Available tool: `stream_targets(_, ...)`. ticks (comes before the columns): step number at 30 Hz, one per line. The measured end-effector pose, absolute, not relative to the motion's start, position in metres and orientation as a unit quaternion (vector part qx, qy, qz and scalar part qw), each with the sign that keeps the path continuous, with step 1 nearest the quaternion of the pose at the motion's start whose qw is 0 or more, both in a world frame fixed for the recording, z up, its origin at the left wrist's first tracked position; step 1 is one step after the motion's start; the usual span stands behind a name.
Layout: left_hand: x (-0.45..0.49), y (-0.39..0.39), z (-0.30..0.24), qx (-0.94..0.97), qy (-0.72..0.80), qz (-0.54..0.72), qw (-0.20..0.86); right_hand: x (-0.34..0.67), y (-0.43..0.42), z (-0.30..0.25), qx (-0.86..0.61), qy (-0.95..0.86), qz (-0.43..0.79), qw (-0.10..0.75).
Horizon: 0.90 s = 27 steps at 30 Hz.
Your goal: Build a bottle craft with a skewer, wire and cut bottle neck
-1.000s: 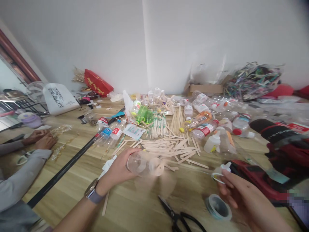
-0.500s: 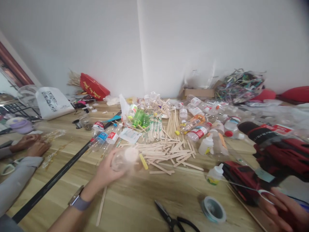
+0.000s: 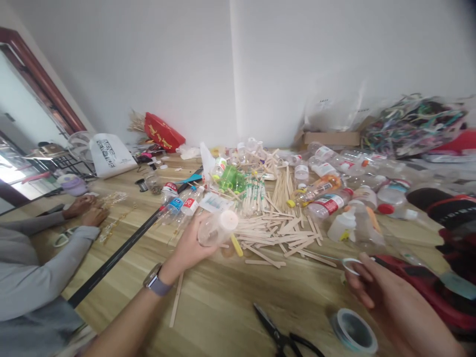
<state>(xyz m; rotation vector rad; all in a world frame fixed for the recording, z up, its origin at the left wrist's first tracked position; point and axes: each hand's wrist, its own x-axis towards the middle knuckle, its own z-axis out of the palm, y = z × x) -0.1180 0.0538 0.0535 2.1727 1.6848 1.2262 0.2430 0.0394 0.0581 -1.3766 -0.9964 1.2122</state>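
Gripping the clear plastic container (image 3: 210, 230) with the left hand (image 3: 191, 244), I log its fingers as wrapped round the side; the pale round end tips up and rightward. The container is held over the wooden tabletop (image 3: 215, 307), just on the near side of the loose wooden sticks (image 3: 275, 230). Right hand (image 3: 394, 292), well apart: thumb and fingers pinch a white ring (image 3: 351, 260), a thin strand running leftward from it. Below I note a round roll (image 3: 339, 328) near black-handled scissors (image 3: 281, 341). Co-worker's hands (image 3: 93, 217) show at far left.
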Motion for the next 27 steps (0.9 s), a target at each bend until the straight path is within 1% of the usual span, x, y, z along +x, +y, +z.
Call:
stream_targets(6,-0.106,0.056,0.054,0.732,0.551,0.392,0.082,0.207,0.052,0.063,-0.509,-0.414,0.562,0.503)
stream_targets(11,-0.093,0.061,0.053,0.745,0.538,0.382,0.098,0.191,0.060,0.057,-0.486,-0.436,0.595,0.469)
stream_targets(17,-0.077,0.064,0.057,0.774,0.499,0.367,0.128,0.174,0.066,0.054,-0.467,-0.450,0.610,0.455)
stream_targets(27,-0.067,0.063,0.064,0.808,0.469,0.328,0.137,0.168,0.068,0.056,-0.456,-0.475,0.621,0.425)
